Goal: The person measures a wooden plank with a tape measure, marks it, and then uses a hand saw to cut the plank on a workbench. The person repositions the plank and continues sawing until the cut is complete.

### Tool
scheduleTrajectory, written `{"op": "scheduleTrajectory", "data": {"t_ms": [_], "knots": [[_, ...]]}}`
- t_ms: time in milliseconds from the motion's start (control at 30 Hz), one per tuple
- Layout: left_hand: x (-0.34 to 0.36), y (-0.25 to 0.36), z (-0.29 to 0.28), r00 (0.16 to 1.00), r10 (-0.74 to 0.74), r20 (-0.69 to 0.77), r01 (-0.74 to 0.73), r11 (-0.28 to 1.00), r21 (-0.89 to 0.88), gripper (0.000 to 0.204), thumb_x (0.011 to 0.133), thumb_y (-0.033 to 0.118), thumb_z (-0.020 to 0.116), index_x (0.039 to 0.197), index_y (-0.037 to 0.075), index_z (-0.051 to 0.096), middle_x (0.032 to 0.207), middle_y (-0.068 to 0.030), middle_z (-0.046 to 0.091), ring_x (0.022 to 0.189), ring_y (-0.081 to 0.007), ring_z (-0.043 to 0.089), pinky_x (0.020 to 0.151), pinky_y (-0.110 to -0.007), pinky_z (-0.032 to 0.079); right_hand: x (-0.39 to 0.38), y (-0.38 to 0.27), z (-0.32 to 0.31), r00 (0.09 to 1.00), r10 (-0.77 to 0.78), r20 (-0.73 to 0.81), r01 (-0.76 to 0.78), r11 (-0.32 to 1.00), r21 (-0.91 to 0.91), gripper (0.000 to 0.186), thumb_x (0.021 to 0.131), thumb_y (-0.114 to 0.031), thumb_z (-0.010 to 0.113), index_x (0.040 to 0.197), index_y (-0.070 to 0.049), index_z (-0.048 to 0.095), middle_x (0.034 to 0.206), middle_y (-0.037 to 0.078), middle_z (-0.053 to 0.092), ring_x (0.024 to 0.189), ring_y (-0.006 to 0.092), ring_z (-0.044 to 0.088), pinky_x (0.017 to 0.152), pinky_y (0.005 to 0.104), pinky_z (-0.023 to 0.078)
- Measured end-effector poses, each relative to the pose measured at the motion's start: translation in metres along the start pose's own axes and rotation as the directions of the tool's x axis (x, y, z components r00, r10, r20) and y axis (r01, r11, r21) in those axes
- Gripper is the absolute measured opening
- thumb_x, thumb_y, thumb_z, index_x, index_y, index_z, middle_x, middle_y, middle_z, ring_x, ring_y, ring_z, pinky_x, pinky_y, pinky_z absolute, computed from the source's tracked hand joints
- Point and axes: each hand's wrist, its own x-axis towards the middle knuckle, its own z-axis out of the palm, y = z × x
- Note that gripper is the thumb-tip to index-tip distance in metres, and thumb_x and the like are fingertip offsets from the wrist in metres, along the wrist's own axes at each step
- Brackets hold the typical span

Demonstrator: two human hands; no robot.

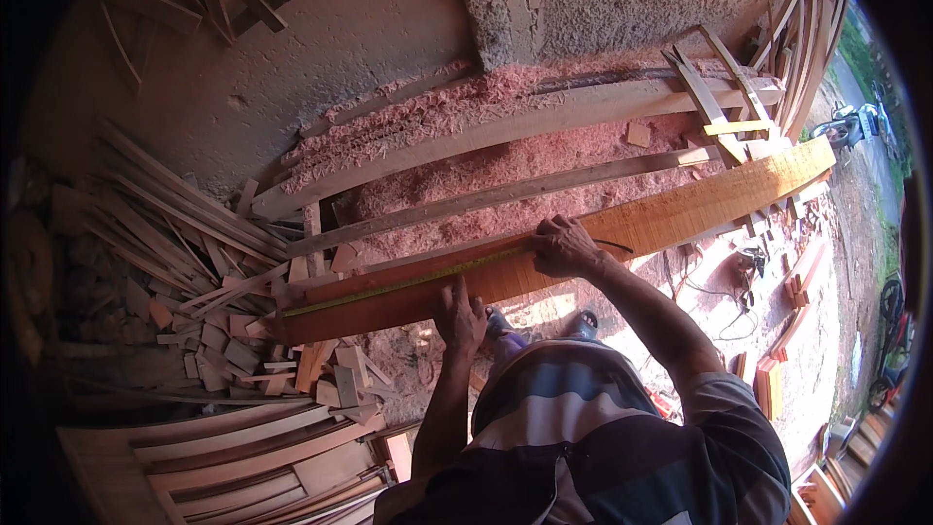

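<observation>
A long wooden plank [671, 222] lies across in front of me, rising toward the far right. A yellow measuring tape [398, 278] is drawn out along it from near its left end to my right hand [567, 247]. That hand is closed at the tape's right end, over the tape measure's case, which the fingers mostly hide. A dark strap [614, 247] sticks out beside it. My left hand [460, 317] is at the plank's near edge, index finger stretched up onto the tape and thumb apart. Nothing shows in this hand.
Beyond the plank, a narrow board [505, 198] and a thick beam [525, 121] lie over pink wood shavings [428, 190]. Offcuts [228, 345] are heaped at left. Panelled wooden frames [233, 457] stand at lower left. A corded power tool [750, 261] sits on the ground at right.
</observation>
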Motion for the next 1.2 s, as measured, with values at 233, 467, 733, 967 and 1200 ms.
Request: {"op": "scheduleTrajectory", "data": {"t_ms": [233,467,733,967,1200], "knots": [[0.000,0.002,0.001,0.999,0.017,-0.045,-0.018,0.999,-0.028,0.072,0.088,0.024,0.073,0.153,0.007,0.045,0.126,-0.0202,0.054,0.117,-0.0413,0.056,0.095,-0.052,0.049,0.003,0.003,-0.003,0.996,0.020,0.087,-0.023,0.999,0.031,0.032,0.079,-0.032,0.069,0.110,-0.027,0.078,0.108,0.010,0.067,0.108,0.0343,0.063,0.089,0.0505,0.052],[0.002,0.002,-0.001,1.000,0.009,-0.027,-0.009,1.000,-0.003,0.068,0.088,0.024,0.072,0.149,0.006,0.049,0.125,-0.0201,0.054,0.116,-0.0419,0.057,0.093,-0.052,0.051,0.002,-0.004,-0.012,1.000,-0.008,-0.017,0.008,1.000,-0.022,0.027,0.078,-0.026,0.069,0.103,-0.025,0.079,0.097,0.008,0.068,0.097,0.0310,0.066,0.085,0.0468,0.054],[0.001,0.004,-0.003,1.000,-0.011,-0.003,0.012,0.999,0.030,0.064,0.088,0.023,0.073,0.146,0.006,0.051,0.124,-0.0199,0.055,0.116,-0.0408,0.057,0.095,-0.051,0.050,-0.041,0.078,-0.063,0.999,-0.016,0.042,0.020,0.995,-0.097,0.027,0.080,-0.021,0.070,0.107,-0.023,0.076,0.096,0.005,0.068,0.098,0.0275,0.066,0.087,0.0456,0.053],[0.002,0.007,-0.002,0.999,-0.014,-0.031,0.014,1.000,0.015,0.063,0.089,0.023,0.072,0.146,0.005,0.052,0.125,-0.0219,0.055,0.116,-0.0414,0.058,0.095,-0.051,0.050,-0.094,0.162,-0.118,0.994,-0.062,0.092,0.068,0.995,-0.074,0.038,0.082,-0.022,0.072,0.121,-0.023,0.073,0.110,0.007,0.069,0.111,0.0284,0.064,0.099,0.0459,0.051],[0.001,0.007,0.002,0.998,-0.067,0.005,0.066,0.997,0.037,0.064,0.089,0.023,0.072,0.147,0.006,0.051,0.124,-0.0223,0.056,0.115,-0.0419,0.058,0.096,-0.051,0.050,-0.119,0.193,-0.141,0.994,0.062,0.091,-0.053,0.993,-0.103,0.036,0.083,-0.022,0.072,0.120,-0.022,0.073,0.110,0.006,0.068,0.112,0.0277,0.064,0.100,0.0455,0.051]]}}
